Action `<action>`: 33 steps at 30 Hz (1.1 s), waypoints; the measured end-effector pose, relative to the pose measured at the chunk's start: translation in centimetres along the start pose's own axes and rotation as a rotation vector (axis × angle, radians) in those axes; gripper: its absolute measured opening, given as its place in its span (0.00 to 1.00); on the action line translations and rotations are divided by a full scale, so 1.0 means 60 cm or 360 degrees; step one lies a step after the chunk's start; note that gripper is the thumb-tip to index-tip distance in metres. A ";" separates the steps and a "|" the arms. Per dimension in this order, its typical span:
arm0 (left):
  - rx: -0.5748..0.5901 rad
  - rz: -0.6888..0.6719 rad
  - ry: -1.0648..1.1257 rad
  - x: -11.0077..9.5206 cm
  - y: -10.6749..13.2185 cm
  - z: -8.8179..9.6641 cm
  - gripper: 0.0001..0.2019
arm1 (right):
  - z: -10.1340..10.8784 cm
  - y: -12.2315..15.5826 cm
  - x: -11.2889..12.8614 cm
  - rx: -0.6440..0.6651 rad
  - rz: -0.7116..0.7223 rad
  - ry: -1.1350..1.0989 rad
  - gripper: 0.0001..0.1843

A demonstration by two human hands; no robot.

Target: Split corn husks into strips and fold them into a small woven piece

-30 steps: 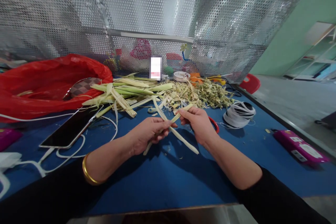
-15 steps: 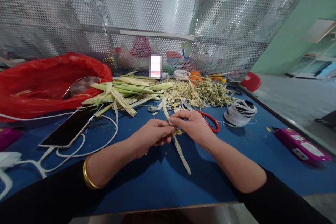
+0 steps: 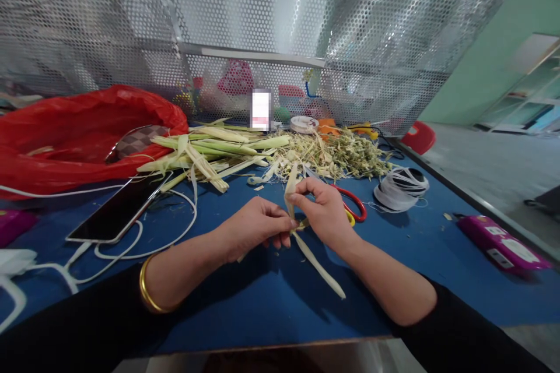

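My left hand point(image 3: 256, 228) and my right hand point(image 3: 324, 211) meet above the blue table point(image 3: 262, 297), both pinched on pale leaf strips point(image 3: 317, 263). One end of the strip stands up between my right fingers, the other trails down to the right over the table. A gold bangle point(image 3: 147, 289) is on my left wrist. Behind my right hand lie red-handled scissors point(image 3: 354, 204).
A pile of green stalks point(image 3: 210, 151) and shredded leaf scraps point(image 3: 336, 157) lies at the back. A red plastic bag point(image 3: 74, 140) sits at left, a phone point(image 3: 118, 210) with white cable beside it. A white thread spool point(image 3: 400, 187) and a magenta box point(image 3: 503, 242) are at right. Perforated metal screen behind.
My hands have come closer together and the strips have been folded at the pinch. The long end now trails down to the right; the short end stands upright.
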State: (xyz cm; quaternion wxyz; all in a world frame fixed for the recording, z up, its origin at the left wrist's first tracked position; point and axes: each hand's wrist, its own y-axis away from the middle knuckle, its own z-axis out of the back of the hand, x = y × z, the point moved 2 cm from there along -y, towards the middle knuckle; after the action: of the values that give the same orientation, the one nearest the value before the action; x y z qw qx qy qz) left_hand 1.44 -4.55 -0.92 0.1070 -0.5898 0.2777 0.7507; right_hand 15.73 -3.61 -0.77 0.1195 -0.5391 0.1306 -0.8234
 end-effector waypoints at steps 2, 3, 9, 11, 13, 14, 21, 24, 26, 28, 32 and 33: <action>-0.0050 0.0054 0.0112 0.003 -0.001 -0.001 0.13 | 0.006 -0.004 0.002 0.0030 0.0072 0.0055 0.07; -0.0082 0.0074 0.0196 0.004 -0.002 0.000 0.13 | 0.013 -0.006 0.005 -0.0009 0.0149 0.0115 0.07; -0.0345 -0.0085 0.0841 -0.002 -0.012 0.025 0.09 | 0.048 0.011 0.044 -0.0427 0.0613 0.0521 0.10; -0.0421 -0.0168 0.0985 -0.006 -0.014 0.030 0.07 | 0.032 0.021 0.046 -0.0196 0.0636 0.0546 0.09; -0.0441 -0.0220 0.1079 -0.007 -0.014 0.028 0.06 | 0.010 0.027 0.036 0.0059 0.0463 0.0483 0.09; -0.0441 -0.0237 0.1099 -0.007 -0.013 0.025 0.06 | 0.000 0.029 0.030 0.0117 0.0360 0.0453 0.10; -0.0445 -0.0302 0.1121 -0.005 -0.010 0.014 0.09 | -0.025 0.028 0.014 0.0137 0.0163 0.0147 0.11; -0.0487 -0.0317 0.1084 -0.005 -0.011 0.017 0.09 | -0.020 0.028 0.019 0.0200 0.0196 0.0083 0.11; -0.0529 -0.0364 0.1073 -0.004 -0.012 0.017 0.09 | -0.018 0.028 0.022 0.0248 0.0239 0.0067 0.11; -0.0583 -0.0405 0.1099 -0.002 -0.012 0.017 0.09 | -0.018 0.028 0.025 0.0279 0.0291 0.0063 0.12; -0.0651 -0.0386 0.1170 0.003 -0.014 0.016 0.11 | -0.022 0.027 0.024 0.0310 0.0358 0.0092 0.12; -0.0656 -0.0376 0.1184 0.004 -0.015 0.017 0.12 | -0.023 0.027 0.023 0.0314 0.0363 0.0109 0.12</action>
State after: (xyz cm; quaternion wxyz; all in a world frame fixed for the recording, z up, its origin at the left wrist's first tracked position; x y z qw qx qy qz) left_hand 0.99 -3.32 -1.24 -0.0350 -0.8567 0.0726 0.5095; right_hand 14.02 -5.50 -0.67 0.2601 -0.4780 0.1135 -0.8313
